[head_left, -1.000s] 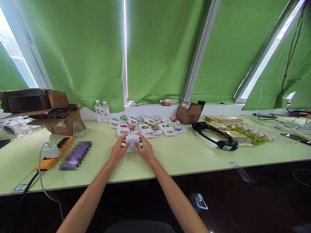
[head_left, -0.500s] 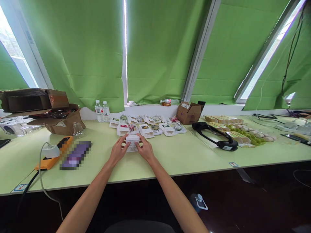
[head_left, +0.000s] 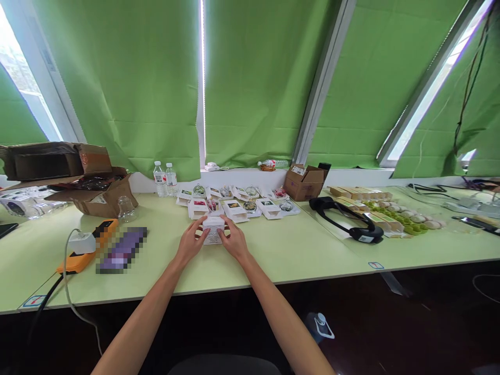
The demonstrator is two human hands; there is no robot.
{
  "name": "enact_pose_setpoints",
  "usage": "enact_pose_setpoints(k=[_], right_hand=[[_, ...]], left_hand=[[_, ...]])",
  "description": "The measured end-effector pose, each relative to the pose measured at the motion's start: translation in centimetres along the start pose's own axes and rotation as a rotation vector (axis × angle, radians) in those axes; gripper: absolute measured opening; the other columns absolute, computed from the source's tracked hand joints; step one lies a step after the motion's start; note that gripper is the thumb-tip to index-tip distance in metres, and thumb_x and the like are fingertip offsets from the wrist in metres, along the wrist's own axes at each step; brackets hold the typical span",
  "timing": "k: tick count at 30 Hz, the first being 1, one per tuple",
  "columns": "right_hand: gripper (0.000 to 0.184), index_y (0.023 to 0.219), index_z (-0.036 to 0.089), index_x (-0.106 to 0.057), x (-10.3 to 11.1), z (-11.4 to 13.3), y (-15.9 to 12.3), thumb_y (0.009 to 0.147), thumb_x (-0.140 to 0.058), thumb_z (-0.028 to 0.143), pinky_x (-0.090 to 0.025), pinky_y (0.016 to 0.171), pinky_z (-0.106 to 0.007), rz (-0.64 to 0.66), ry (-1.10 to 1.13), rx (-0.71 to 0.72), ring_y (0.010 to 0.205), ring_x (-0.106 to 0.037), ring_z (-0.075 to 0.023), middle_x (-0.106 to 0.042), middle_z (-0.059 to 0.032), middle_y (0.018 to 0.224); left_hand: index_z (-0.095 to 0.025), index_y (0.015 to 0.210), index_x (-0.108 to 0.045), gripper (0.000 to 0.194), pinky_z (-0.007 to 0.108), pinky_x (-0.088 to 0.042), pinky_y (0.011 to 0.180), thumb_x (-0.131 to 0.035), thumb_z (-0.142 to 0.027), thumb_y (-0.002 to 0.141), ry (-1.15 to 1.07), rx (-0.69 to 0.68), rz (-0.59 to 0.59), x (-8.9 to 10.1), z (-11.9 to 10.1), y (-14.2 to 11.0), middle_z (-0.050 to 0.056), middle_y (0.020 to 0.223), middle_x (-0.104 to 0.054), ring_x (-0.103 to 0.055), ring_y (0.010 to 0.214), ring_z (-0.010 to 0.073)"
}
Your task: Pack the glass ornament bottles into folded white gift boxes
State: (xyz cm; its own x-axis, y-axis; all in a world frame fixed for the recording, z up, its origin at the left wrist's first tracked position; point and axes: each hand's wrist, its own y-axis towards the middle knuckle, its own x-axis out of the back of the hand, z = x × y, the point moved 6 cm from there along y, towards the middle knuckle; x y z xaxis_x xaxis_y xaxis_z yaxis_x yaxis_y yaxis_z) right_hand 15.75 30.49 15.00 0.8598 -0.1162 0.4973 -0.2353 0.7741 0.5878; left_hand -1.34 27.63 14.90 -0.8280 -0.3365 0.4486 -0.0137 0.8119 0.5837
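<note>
Gripping white box (head_left: 213,229) on desk (head_left: 297,250) with left hand (head_left: 190,242) at 9, right hand (head_left: 234,240) at 3.

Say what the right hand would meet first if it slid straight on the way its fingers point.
The right hand points up-left and already touches the small white cardboard box; pushing on, it would probably meet the left hand gripping the other side.

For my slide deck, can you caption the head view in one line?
Both hands, left hand and right hand, hold a small white box on a green table before rows of similar boxes.
</note>
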Motion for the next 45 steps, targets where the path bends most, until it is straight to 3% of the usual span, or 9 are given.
enact_pose_setpoints(k=[16, 30, 38, 45], right_hand=[[0.052, 0.137, 0.032, -0.044, -0.06, 0.00, -0.12, 0.086, -0.053, 0.026, -0.057, 0.064, -0.025, 0.002, -0.048, 0.025, 0.086, -0.064, -0.0165, -0.061, -0.0020, 0.124], [0.045, 0.133, 0.029, -0.048, 0.22, 0.62, -0.08, 0.089, -0.050, 0.036, -0.056, 0.061, -0.024, 0.007, -0.016, 0.025, 0.085, -0.064, -0.0160, -0.063, -0.0033, 0.120], [0.043, 0.133, 0.028, -0.049, 0.31, 0.80, -0.12, 0.091, -0.047, 0.038, -0.056, 0.061, -0.024, -0.001, -0.014, 0.011, 0.083, -0.064, -0.0156, -0.062, -0.0034, 0.123], [0.039, 0.130, 0.028, -0.051, 0.32, 0.70, -0.11, 0.093, -0.044, 0.039, -0.055, 0.062, -0.023, -0.007, -0.032, 0.018, 0.081, -0.064, -0.0149, -0.067, -0.0029, 0.107]], left_hand=[[-0.031, 0.133, -0.048, 0.043, 0.028, -0.058, 0.066, -0.048, -0.042, 0.091, 0.095, -0.056, -0.020, 0.12, -0.49, -0.20, 0.006, 0.117, -0.060, -0.063, 0.086, 0.0155], [-0.027, 0.129, -0.051, 0.042, 0.032, -0.058, 0.072, -0.046, -0.044, 0.091, 0.001, -0.005, 0.007, -0.07, -0.14, -0.09, 0.008, 0.122, -0.060, -0.062, 0.093, 0.0181], [-0.026, 0.128, -0.053, 0.041, 0.030, -0.057, 0.067, -0.044, -0.045, 0.092, -0.002, -0.005, -0.013, 0.19, -0.36, -0.03, 0.008, 0.123, -0.061, -0.063, 0.089, 0.0177], [-0.026, 0.129, -0.052, 0.043, 0.026, -0.055, 0.061, -0.044, -0.047, 0.092, 0.002, 0.003, -0.025, 0.32, -0.35, -0.19, 0.008, 0.114, -0.063, -0.063, 0.084, 0.0163]])
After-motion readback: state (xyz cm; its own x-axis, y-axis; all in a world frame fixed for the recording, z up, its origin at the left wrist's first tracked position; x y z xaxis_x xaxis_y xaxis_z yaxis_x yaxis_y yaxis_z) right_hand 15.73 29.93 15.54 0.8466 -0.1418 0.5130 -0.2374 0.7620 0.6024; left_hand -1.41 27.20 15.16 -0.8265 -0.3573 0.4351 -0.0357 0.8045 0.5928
